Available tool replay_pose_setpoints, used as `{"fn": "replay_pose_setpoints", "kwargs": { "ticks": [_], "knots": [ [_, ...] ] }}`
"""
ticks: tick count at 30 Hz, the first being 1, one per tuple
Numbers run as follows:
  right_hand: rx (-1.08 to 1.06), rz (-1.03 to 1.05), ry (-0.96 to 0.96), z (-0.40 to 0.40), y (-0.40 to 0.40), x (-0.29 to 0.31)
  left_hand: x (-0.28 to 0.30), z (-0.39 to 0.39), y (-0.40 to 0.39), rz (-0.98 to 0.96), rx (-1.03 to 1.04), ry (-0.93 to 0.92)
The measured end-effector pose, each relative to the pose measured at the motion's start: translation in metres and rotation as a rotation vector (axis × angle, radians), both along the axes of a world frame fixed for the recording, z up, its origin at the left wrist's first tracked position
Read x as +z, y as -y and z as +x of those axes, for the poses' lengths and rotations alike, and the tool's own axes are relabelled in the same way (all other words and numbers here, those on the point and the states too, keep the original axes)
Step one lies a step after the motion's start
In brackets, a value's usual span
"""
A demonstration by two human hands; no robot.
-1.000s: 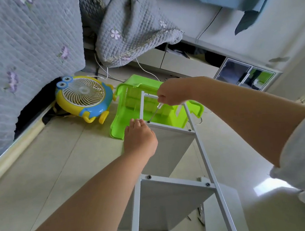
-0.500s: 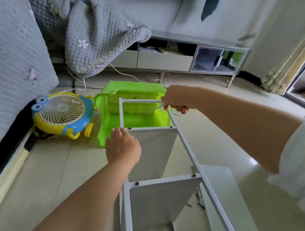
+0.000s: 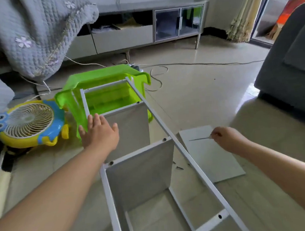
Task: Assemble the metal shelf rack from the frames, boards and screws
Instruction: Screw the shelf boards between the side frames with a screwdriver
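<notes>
A white metal shelf rack lies on its side on the floor, centre. The left hand, fingers straight and spread, rests at its far left rail. The right hand pinches a thin tool over a loose white board, right.

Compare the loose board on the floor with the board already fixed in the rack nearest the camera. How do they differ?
1. The loose board lies flat on the floor; the fixed board stands on edge.
2. The loose board is joined to nothing; the fixed board is held between the rack's frame rails, with screws showing along its top edge.
Both are plain grey rectangles.
</notes>
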State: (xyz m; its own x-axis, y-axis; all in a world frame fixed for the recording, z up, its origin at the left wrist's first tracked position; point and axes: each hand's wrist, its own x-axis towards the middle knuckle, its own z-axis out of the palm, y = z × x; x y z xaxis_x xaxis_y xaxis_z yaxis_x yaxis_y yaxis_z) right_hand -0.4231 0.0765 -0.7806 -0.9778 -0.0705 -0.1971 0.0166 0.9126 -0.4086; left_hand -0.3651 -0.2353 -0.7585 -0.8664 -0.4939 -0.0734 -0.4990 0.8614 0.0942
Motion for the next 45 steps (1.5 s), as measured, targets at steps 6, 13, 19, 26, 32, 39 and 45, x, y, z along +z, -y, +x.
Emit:
{"fn": "replay_pose_setpoints", "kwargs": {
  "ticks": [6,13,19,26,32,39,45],
  "knots": [
    [0.071,-0.073,0.111,0.0,0.014,-0.078,0.004,0.006,-0.05,0.015,-0.146,-0.027],
    [0.185,0.034,0.12,0.039,-0.011,-0.17,0.001,0.011,-0.124,0.01,-0.365,-0.056],
    [0.31,0.131,0.125,0.066,-0.04,-0.208,0.001,0.005,-0.143,-0.023,-0.25,-0.013],
    [0.381,0.21,0.124,0.071,-0.058,-0.214,0.006,-0.014,-0.172,-0.188,-0.34,0.06],
    [0.109,0.014,0.076,0.045,-0.095,-0.204,-0.021,-0.045,-0.237,-0.268,-0.464,0.332],
    [-0.147,-0.006,0.198,-0.018,-0.146,-0.197,-0.117,-0.078,-0.299,0.194,-0.176,0.531],
    [-0.255,-0.192,0.24,-0.027,-0.15,-0.216,-0.205,-0.06,-0.311,0.424,0.106,0.618]
  ]
}}
